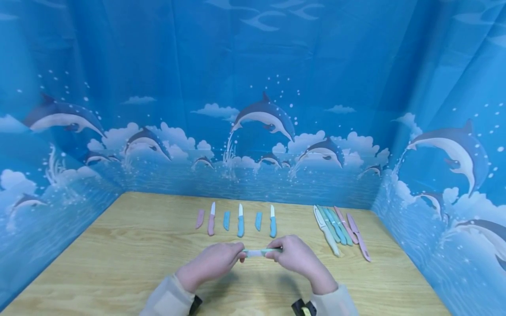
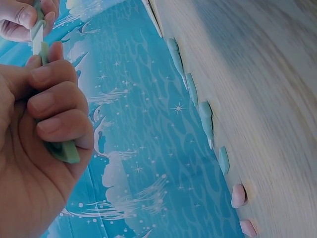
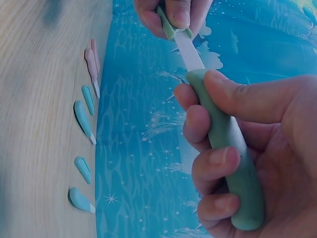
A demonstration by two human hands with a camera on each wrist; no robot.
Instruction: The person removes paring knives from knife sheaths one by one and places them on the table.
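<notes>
In the head view both hands meet over the front of the table, holding a small green knife between them. My right hand (image 1: 294,254) wraps its fingers round the green handle (image 3: 230,148), thumb near the blade end. Across from it, my left hand (image 1: 217,259) grips a green blade sheath (image 2: 67,152), pinching its mouth end between thumb and forefinger. The white blade (image 3: 188,52) bridges the two hands, its bare part running from the handle to the sheath's mouth. Its tip is hidden inside the sheath.
Behind the hands lie a pink sheath (image 1: 200,218), a pink knife (image 1: 211,224), and two blue sheaths (image 1: 226,220) alternating with two blue knives (image 1: 240,224). Several sheathed-looking knives, including a white one (image 1: 331,240), cluster at right. Dolphin-print curtain (image 1: 253,175) encloses the wooden table (image 1: 130,245).
</notes>
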